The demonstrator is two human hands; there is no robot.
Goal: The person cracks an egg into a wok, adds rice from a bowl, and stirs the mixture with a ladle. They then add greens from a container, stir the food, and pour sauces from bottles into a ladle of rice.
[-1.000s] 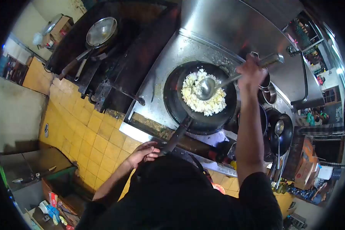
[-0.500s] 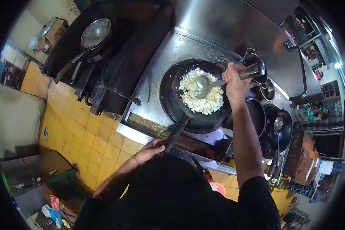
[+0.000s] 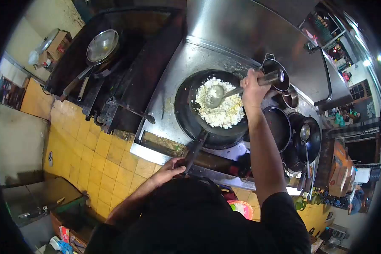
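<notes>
Over the stained steel bench (image 3: 173, 89), in a dim kitchen with a yellow tiled floor (image 3: 97, 152), sits a black wok (image 3: 190, 118) of white rice (image 3: 222, 111). The right hand (image 3: 253, 89) has its fingers clamped on a steel ladle (image 3: 215, 96), whose bowl is in the rice. The left hand (image 3: 170, 169) has its fingers wrapped round the wok handle (image 3: 194, 149) at the near edge. Pots (image 3: 279, 122) crowd the right, and a strainer (image 3: 101, 45) lies far left. Print on the cardboard boxes (image 3: 338, 173) is too small to read.
</notes>
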